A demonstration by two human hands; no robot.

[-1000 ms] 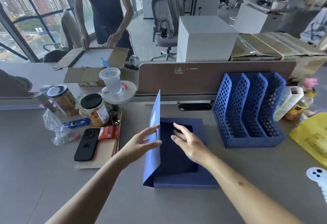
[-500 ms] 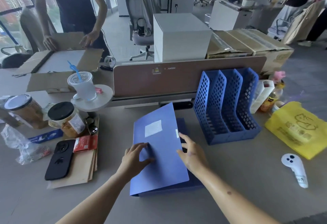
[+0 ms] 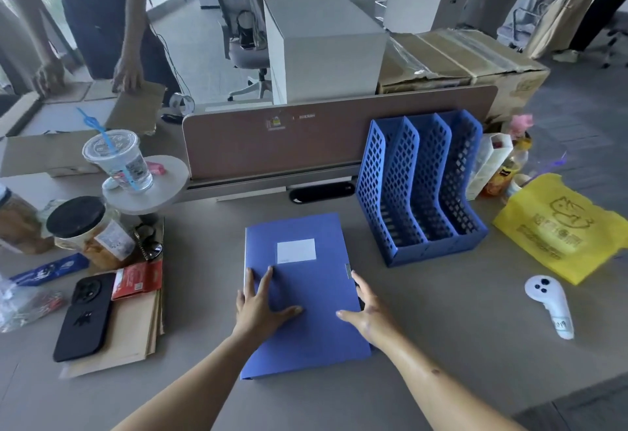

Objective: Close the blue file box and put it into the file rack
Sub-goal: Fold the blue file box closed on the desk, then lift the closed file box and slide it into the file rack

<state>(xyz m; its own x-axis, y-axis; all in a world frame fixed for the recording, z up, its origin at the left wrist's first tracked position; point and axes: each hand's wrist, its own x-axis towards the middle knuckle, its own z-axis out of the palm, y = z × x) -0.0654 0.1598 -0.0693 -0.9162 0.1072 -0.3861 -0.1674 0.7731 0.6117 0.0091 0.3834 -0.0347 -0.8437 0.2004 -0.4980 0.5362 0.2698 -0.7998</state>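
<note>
The blue file box [image 3: 307,321] lies flat on the grey desk in front of me, its lid down and a white label near its far end. My left hand [image 3: 260,304] rests palm-down on the lid's left part, fingers spread. At the lid's right edge sits my right hand [image 3: 365,311], thumb on top and fingers over the side by the clasp. The blue three-slot file rack [image 3: 423,185] stands upright to the right of the box, against the desk divider, with nothing in its slots.
Left of the box lie a black phone [image 3: 85,315] on brown envelopes, jars and an iced drink cup [image 3: 119,158]. A white controller [image 3: 550,304] and a yellow bag [image 3: 560,226] lie to the right. Another person stands behind the desk at the far left.
The lid stood upright a second ago; it has swung down and now lies flat on the box. Both hands have moved onto the lid.
</note>
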